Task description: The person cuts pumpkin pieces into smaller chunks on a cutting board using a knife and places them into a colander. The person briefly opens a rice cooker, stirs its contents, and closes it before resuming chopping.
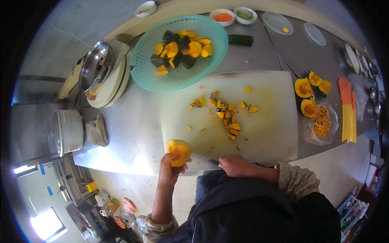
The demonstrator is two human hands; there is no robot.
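In my left hand is a piece of pumpkin, its orange flesh turned up, held over the near left edge of the white cutting board. My right hand grips the dark handle of a knife at the board's near edge. The knife's blade points left towards the pumpkin and is blurred, so I cannot tell whether it touches. Small pumpkin trimmings, some with dark green rind, lie scattered over the middle of the board.
Beyond the board stands a green plastic colander with pumpkin chunks. Right of it are pumpkin pieces, a plastic bag of seeds and pulp and rubber gloves. At left are a steel bowl and a white lidded pot.
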